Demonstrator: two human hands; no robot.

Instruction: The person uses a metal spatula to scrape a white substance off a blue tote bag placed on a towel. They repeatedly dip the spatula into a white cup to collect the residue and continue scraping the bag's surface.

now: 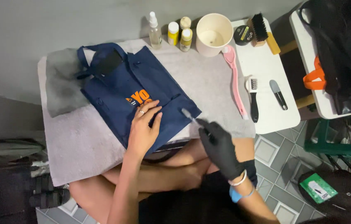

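We saw the bare left hand (143, 129) pressed flat, fingers spread, on the navy bag (138, 93), gripping nothing. The gloved right hand (219, 146) was closed around a small brush (188, 115), whose tip touched the bag's right edge. The bag lay at an angle on a grey towel (82, 141) covering the low table (266, 120), its near corner reaching the table's front edge above the person's crossed legs. Bare towel stretched open to the left and front-left of the bag, and another clear patch lay between bag and pink brush (234, 79). A folded grey cloth (61, 81) sat at the bag's left. Along the far edge stood a spray bottle (155, 31), three small bottles (180, 33) and a cream cup (214, 34). A grey wall rose behind; patterned tile floor (275, 153) showed to the right.
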